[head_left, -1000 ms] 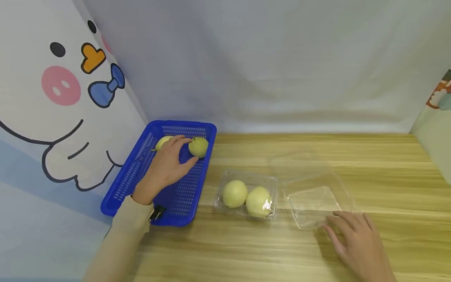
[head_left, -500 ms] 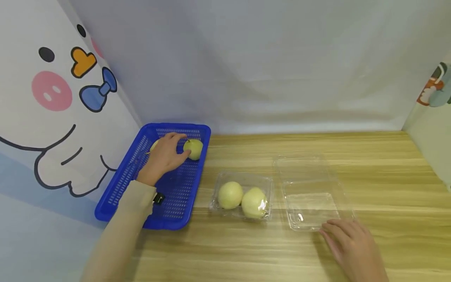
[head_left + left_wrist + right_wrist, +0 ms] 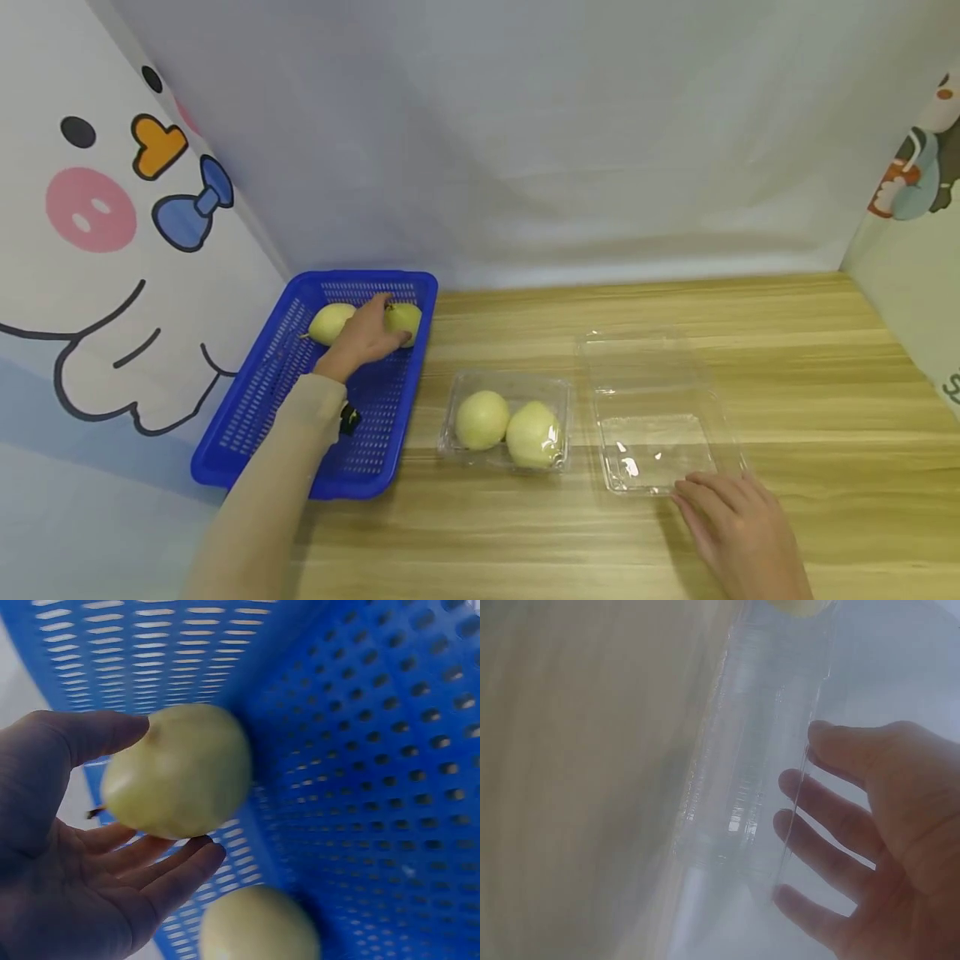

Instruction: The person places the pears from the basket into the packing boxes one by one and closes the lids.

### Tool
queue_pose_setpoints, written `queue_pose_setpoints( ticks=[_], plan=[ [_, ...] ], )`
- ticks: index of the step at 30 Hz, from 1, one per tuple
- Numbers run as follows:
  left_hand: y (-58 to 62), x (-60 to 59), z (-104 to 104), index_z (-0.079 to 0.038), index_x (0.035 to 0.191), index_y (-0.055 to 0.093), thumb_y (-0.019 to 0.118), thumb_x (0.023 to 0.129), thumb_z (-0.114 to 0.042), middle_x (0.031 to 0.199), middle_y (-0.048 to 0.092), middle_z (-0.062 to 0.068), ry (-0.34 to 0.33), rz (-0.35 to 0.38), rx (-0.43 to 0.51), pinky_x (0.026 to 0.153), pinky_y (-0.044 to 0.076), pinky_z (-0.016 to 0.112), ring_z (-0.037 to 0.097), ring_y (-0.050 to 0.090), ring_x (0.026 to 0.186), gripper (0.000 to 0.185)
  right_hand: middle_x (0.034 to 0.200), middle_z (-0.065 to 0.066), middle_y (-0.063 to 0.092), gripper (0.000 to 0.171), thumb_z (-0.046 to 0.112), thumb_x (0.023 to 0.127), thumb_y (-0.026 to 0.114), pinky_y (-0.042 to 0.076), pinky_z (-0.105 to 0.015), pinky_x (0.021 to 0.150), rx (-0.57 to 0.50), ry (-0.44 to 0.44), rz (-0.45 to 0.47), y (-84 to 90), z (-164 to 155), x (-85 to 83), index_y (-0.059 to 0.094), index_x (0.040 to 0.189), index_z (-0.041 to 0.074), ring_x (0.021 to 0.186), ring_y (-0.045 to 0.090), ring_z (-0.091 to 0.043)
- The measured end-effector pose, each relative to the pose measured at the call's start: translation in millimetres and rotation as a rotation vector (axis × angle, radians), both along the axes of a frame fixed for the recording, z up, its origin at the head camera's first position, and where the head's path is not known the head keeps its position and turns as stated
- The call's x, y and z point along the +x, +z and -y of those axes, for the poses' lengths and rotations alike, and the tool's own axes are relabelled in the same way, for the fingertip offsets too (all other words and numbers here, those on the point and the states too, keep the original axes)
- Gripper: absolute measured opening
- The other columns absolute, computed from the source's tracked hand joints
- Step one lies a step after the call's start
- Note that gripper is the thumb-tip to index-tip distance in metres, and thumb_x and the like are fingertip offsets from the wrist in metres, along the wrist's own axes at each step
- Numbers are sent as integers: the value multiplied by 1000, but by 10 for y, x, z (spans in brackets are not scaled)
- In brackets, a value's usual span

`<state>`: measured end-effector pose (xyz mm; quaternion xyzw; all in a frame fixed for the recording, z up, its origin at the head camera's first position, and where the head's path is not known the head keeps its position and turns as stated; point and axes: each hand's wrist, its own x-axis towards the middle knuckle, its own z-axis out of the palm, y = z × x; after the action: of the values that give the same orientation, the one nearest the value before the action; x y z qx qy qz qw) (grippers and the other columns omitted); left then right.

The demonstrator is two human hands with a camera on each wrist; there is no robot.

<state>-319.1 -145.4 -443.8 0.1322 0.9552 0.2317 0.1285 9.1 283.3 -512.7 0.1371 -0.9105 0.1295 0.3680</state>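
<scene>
My left hand [image 3: 367, 331] is inside the blue plastic basket [image 3: 429, 300], around a yellow-green pear [image 3: 191, 772]. In the left wrist view the thumb tip lies on its upper side and the fairly straight fingers reach beneath it; whether they press on it I cannot tell. A second pear [image 3: 330, 323] lies to the left in the basket. With thumb and fingertips my right hand [image 3: 746, 529] holds the near rim of an open clear plastic clamshell container [image 3: 652, 454]. Beside it, another clear plastic container [image 3: 551, 382] holds two pears [image 3: 482, 420].
The wooden tabletop [image 3: 510, 542] extends under the basket and containers. A pale curtain [image 3: 555, 150] hangs behind it. On the left stands a panel with a cartoon figure [image 3: 90, 208]; another printed panel [image 3: 911, 250] is on the right. A small black item [image 3: 349, 419] shows at the left cuff.
The left hand has moved rightward over the right pear in the basket, bringing thumb and fingers around it. More of the left pear shows. The right hand stays by the container's rim.
</scene>
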Motion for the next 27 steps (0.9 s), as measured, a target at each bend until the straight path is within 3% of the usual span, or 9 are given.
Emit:
queue_pose_setpoints(
  ticks=[4, 10, 17, 27],
  plan=[
    [-121, -74, 17, 8, 162, 30, 71, 96, -33, 159, 46, 34, 0, -26, 3, 114, 45, 64, 52, 51, 140, 88, 87, -11, 79, 71, 54, 113, 37, 58, -70, 78, -10, 3, 11, 7, 8, 8, 81, 84, 7, 75, 72, -30],
    [-242, -156, 66, 4, 160, 39, 77, 90, -34, 152, 55, 31, -1, -66, 22, 109, 49, 63, 50, 58, 132, 88, 88, -10, 79, 71, 55, 113, 36, 58, -68, 81, -14, -8, 27, 3, 24, 9, 81, 85, 7, 77, 73, -29],
    [-212, -152, 21, 2, 159, 41, 78, 89, -35, 147, 59, 29, -5, -62, 9, 103, 52, 61, 47, 62, 125, 87, 88, -12, 80, 71, 55, 113, 37, 58, -69, 80, -30, -29, 43, 18, 32, -4, 81, 85, 7, 78, 74, -31],
    [-151, -136, 68, -2, 157, 46, 80, 85, -43, 143, 62, 27, -1, -70, -35, 106, 48, 62, 47, 61, 124, 90, 89, -11, 80, 72, 56, 113, 36, 58, -67, 83, -36, -42, 55, 23, 39, -6, 81, 86, 7, 79, 74, -30]
  ],
)
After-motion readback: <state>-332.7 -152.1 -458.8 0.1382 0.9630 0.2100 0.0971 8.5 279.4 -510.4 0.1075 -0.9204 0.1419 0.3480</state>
